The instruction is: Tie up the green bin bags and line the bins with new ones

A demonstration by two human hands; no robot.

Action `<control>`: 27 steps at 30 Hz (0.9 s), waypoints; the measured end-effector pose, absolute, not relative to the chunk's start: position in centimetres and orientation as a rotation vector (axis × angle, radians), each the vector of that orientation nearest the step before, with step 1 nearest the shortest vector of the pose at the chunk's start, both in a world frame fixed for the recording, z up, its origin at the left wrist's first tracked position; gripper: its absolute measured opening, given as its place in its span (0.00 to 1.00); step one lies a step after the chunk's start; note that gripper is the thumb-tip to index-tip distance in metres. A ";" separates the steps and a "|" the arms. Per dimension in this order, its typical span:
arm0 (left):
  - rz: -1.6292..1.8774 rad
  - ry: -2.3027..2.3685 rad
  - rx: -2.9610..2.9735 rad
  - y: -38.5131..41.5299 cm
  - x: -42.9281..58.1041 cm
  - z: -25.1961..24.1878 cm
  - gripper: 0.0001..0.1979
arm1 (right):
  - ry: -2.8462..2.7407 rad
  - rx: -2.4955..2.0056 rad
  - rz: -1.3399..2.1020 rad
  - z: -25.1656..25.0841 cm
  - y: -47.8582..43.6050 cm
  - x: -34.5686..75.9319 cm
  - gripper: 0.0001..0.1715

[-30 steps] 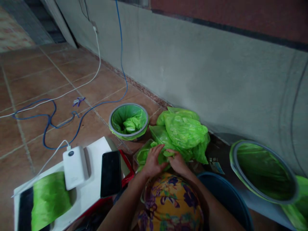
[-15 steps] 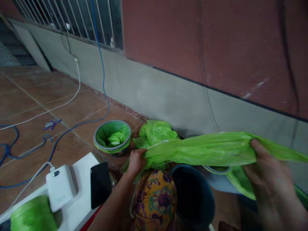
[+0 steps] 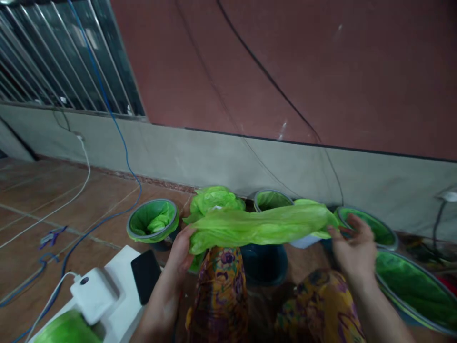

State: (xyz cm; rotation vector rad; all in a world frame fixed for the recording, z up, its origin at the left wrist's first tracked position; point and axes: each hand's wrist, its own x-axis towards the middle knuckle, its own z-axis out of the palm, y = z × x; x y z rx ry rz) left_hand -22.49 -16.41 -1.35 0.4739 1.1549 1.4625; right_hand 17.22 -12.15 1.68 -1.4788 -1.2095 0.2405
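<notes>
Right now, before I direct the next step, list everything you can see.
Stretched bag: one, green, between both hands.
Bag pile: one, green, by wall behind it.
Lined bins: four, green liners, along wall.
Bucket: one, dark blue, unlined, below stretched bag.
Phone: one, black, on white stand.
Power bank: one, white, beside phone.
Blue cable: one, wall to floor.
White cable: one, wall to floor.
Left hand: grips bag's left end.
Right hand: at bag's right end, grip unclear.

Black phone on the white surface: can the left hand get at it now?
Probably yes: the phone lies right beside the left hand, nothing between them. But its fingers grip one end of the green bag.
</notes>
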 end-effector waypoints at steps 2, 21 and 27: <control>1.469 1.176 0.488 -17.3 -21.4 -1.0 0.16 | -1.584 -1.360 0.467 1.9 -15.5 13.2 0.40; 1.407 1.415 1.449 -21.4 -23.0 4.3 0.26 | -1.080 -1.295 0.427 4.9 -19.4 18.4 0.19; 1.301 1.349 1.559 -22.5 -21.9 4.9 0.25 | -1.093 -1.331 0.232 6.0 -24.3 19.9 0.15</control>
